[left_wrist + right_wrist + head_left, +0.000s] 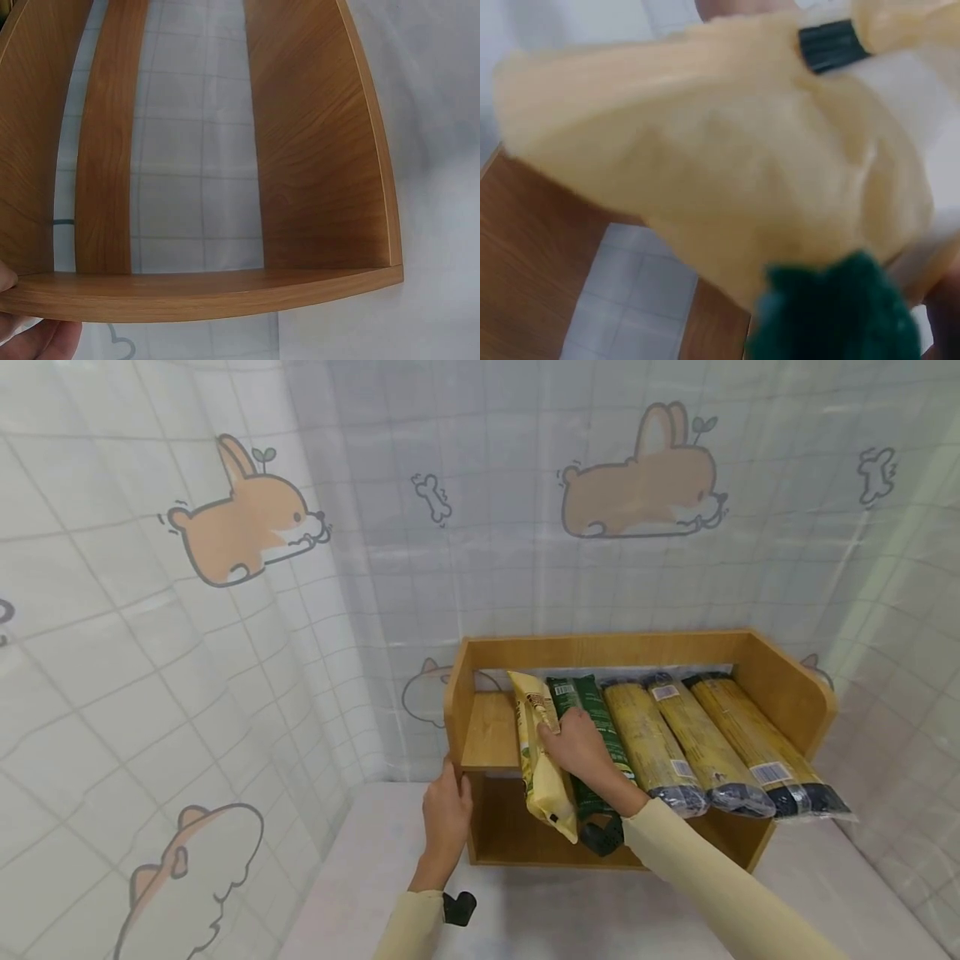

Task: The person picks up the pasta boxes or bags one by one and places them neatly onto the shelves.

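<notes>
A small two-tier wooden shelf [491, 727] stands against the back wall. My left hand [446, 814] grips its left side panel, thumb on one face and fingers on the other in the left wrist view. My right hand [581, 747] holds the right edge of a yellow plastic packet [551, 789]. This packet leans at the left of the row on the upper tier, its lower end jutting past the front edge. Close beside it lies a green packet [581, 692], partly covered by my right hand. In the right wrist view, the yellow packet fills most of the picture, blurred.
Right of the green packet lie three long clear-wrapped packs of yellow strands, such as the middle pack [712, 743], overhanging the front. A lower compartment [502, 827] opens beneath. The shelf stands on a white tabletop [375, 868], with patterned curtains [480, 568] behind and at both sides.
</notes>
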The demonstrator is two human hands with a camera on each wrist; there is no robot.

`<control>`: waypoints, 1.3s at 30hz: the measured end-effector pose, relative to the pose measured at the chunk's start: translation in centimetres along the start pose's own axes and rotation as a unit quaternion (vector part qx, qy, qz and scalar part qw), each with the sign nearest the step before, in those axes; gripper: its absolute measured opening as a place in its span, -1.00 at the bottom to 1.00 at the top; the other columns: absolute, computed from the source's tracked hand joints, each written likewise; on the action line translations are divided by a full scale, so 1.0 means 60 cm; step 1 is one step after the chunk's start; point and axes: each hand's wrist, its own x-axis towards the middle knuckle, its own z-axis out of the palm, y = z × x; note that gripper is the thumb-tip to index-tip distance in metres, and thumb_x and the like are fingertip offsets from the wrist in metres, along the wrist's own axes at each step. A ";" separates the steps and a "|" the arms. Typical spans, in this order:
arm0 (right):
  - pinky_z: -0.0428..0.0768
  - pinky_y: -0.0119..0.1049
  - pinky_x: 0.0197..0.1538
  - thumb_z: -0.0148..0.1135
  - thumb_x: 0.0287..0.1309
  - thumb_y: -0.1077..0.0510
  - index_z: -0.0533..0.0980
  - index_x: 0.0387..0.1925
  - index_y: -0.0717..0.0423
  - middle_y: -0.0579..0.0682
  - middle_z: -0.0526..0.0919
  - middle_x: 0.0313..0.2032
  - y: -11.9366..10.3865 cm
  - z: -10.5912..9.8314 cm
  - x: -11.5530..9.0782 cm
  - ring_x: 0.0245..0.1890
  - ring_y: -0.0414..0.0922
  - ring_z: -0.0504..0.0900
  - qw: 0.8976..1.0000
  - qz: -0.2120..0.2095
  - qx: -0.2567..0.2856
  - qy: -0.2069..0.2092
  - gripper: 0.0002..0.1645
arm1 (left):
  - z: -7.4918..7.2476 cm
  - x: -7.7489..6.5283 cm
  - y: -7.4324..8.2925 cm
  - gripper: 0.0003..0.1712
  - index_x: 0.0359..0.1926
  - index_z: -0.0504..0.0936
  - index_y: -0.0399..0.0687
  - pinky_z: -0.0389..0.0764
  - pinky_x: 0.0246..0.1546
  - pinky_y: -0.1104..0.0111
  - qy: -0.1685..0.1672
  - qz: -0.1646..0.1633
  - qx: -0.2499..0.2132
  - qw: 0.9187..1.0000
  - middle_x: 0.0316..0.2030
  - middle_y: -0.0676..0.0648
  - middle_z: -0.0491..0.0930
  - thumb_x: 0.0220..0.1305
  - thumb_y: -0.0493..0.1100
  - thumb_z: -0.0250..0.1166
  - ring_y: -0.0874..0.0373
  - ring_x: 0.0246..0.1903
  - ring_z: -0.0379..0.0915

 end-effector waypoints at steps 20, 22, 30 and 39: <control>0.07 -0.33 -0.82 -0.38 0.28 -0.28 0.10 0.24 -0.55 0.08 -0.09 0.37 0.004 0.028 -0.005 -0.89 -0.12 0.22 0.991 -0.083 -0.098 0.047 -0.51 | 0.007 -0.002 -0.006 -0.73 -0.13 0.45 -0.28 0.46 -0.61 0.21 0.010 0.017 0.004 1.000 -0.54 -0.27 0.62 0.12 -0.28 0.17 -0.07 -0.56 0.58; 0.04 -0.33 -0.81 -0.38 0.26 -0.30 0.09 0.24 -0.56 0.06 -0.07 0.37 0.003 0.030 -0.005 -0.89 -0.12 0.19 0.990 -0.083 -0.109 0.046 -0.50 | 0.007 -0.002 -0.007 -0.71 -0.11 0.45 -0.28 0.47 -0.60 0.20 0.010 0.016 0.007 1.000 -0.54 -0.28 0.62 0.12 -0.28 0.17 -0.08 -0.55 0.58; -0.02 -0.33 -0.76 -0.14 0.14 -0.26 0.14 0.24 -0.50 0.02 0.10 0.34 -0.002 0.037 -0.006 -0.86 -0.18 0.04 0.981 -0.098 -0.159 0.045 -0.42 | 0.007 -0.004 -0.008 -0.69 -0.09 0.44 -0.30 0.47 -0.61 0.21 0.010 0.011 0.007 1.000 -0.53 -0.29 0.62 0.13 -0.28 0.17 -0.07 -0.56 0.57; -0.07 -0.34 -0.73 -0.14 0.21 -0.08 0.27 0.20 -0.39 -0.08 0.22 0.32 -0.007 0.038 -0.010 -0.84 -0.20 -0.05 0.976 -0.142 -0.155 0.051 -0.51 | 0.007 -0.003 -0.004 -0.69 -0.09 0.45 -0.30 0.47 -0.60 0.20 0.004 0.004 0.009 1.000 -0.54 -0.29 0.62 0.12 -0.27 0.18 -0.08 -0.55 0.57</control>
